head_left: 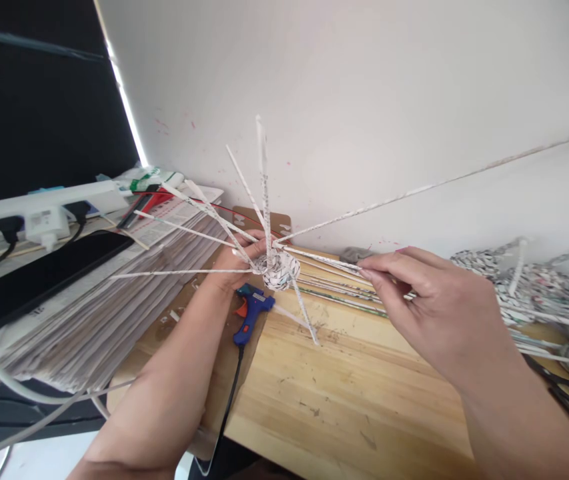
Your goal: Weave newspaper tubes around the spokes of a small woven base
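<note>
A small round weave of rolled newspaper (282,272) is held up above the board, with several paper spokes fanning out from it. My left hand (253,250) grips it from behind and the left side, its fingers partly hidden by the spokes. Between the thumb and fingertips of my right hand (414,287) is pinched one paper tube (321,257) that runs from the weave. Another long paper tube (404,195) stretches from the weave to the upper right. Below the weave lies a blue hot glue gun (254,313) with an orange trigger.
Loose paper tubes (344,291) lie along the back of the wooden board (354,393). Woven paper pieces (539,290) are heaped at right beside black cable. At left, a newspaper stack (109,320) bears a black phone (39,280) and a white power strip (49,207). A wall stands behind.
</note>
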A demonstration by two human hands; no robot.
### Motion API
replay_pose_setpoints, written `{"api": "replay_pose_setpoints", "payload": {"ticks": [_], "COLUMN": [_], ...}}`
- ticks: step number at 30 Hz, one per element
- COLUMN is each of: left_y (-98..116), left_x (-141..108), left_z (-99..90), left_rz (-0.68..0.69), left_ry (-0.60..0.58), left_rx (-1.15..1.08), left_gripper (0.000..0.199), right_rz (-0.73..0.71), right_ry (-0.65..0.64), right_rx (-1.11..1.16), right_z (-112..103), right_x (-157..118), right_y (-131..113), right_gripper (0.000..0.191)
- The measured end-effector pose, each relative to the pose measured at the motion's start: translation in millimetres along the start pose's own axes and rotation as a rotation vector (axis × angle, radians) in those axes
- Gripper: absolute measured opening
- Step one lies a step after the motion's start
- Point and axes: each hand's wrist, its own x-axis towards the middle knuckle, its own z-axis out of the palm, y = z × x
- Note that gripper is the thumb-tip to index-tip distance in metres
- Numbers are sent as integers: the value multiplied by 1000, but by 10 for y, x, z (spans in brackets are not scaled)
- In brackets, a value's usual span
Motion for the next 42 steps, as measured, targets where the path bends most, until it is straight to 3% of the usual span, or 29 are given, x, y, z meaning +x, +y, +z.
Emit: {"api": "replay_pose_setpoints", "payload": {"ticks": [8, 29, 35, 42], "left_y": [-28, -182, -162, -77], "left_x": [-8, -41, -59, -114], "left_z": [0, 187, 172, 157], "left_rz": [-2, 90, 126, 138], "left_ry": [-34, 81, 83, 42], "left_rx": [-25, 189, 166, 196], "left_gripper": [35, 31, 30, 27], "right_rz": [-22, 22, 31, -17], "right_ry": [11, -62, -62, -128], "right_rx": [-40, -314, -263, -176], "right_z": [36, 180, 182, 41], "right_x": [-20, -31, -31, -24], "right_y": [21, 17, -4, -20], "right_gripper": [14, 17, 18, 19]}}
